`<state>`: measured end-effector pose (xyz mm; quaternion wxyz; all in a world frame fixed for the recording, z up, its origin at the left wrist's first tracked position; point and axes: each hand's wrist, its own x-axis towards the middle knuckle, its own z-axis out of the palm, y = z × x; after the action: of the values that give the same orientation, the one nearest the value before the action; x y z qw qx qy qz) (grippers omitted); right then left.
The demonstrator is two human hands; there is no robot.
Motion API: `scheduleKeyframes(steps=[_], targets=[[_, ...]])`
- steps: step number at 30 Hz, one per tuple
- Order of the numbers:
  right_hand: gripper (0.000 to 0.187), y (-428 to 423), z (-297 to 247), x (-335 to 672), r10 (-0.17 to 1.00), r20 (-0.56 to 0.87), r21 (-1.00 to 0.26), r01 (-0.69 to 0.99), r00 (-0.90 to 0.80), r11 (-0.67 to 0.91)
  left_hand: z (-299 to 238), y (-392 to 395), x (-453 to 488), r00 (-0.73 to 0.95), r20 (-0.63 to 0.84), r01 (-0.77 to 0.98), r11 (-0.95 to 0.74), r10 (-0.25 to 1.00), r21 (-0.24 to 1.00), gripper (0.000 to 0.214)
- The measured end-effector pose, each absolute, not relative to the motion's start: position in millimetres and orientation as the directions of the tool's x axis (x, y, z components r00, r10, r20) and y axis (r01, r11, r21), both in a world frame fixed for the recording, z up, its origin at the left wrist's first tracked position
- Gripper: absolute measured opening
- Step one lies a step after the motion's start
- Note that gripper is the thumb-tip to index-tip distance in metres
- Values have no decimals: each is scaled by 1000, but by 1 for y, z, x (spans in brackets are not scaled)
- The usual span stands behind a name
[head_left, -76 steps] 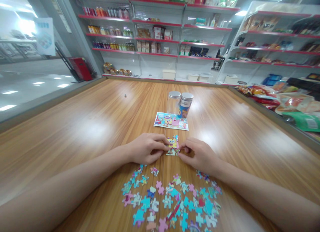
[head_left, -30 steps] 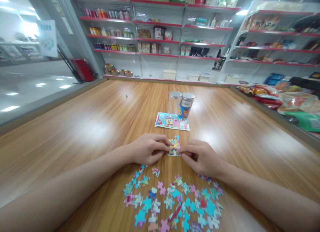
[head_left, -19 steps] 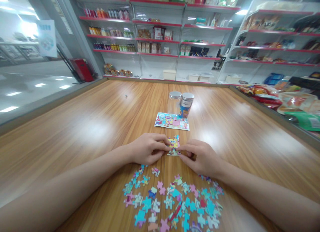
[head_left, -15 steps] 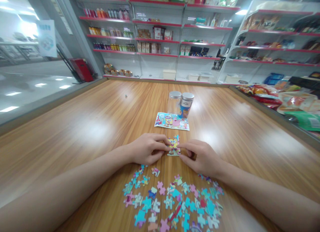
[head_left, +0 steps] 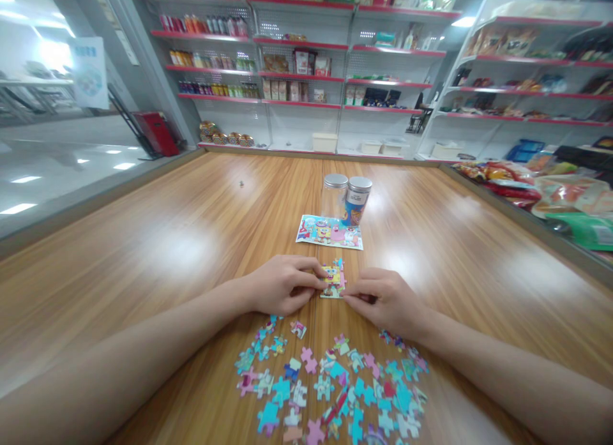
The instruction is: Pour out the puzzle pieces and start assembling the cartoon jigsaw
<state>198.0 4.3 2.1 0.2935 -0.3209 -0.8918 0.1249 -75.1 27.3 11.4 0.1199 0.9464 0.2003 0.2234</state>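
A small joined section of jigsaw puzzle (head_left: pixel 331 276) with a yellow cartoon face lies flat on the wooden table. My left hand (head_left: pixel 286 284) grips its left edge, fingertips resting on the pieces and thumb low beside it. At the lower right corner, the thumb and index finger of my right hand (head_left: pixel 383 299) are pinched together on the puzzle's edge. Whether a separate piece is between them is too small to tell. Just beyond lies a colourful picture sheet (head_left: pixel 329 233) with the cartoon characters. Many loose puzzle pieces (head_left: pixel 324 387) are spread nearer to me, between my forearms.
Behind the sheet stand a clear jar (head_left: pixel 334 196) with a silver lid and a blue printed can (head_left: pixel 357 201). One tiny object (head_left: pixel 241 184) sits far left on the table (head_left: pixel 191 209). Snack packets (head_left: pixel 512 183) lie along the right side, and stocked shelves (head_left: pixel 301 75) rise behind.
My right hand's index finger has drawn back from the middle of the puzzle and moved down to meet the thumb at its lower right corner. My left hand stays in place.
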Motion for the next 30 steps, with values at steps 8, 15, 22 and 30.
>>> scheduleKeyframes(steps=[8, 15, 22, 30], targets=[[19, 3, 3, 196, 700, 384, -411, 568, -602, 713, 12, 27, -75, 822, 362, 336, -888, 440, 315, 33], [27, 3, 3, 197, 718, 374, -444, 567, -587, 694, 14, 26, -75, 837, 331, 346, -889, 437, 298, 39], [26, 2, 5, 197, 783, 305, -542, 577, -542, 611, 23, 23, -72, 896, 221, 368, -922, 385, 117, 46], [9, 3, 5, 196, 768, 315, -526, 571, -557, 630, 25, 23, -71, 901, 236, 358, -931, 365, 72, 45]])
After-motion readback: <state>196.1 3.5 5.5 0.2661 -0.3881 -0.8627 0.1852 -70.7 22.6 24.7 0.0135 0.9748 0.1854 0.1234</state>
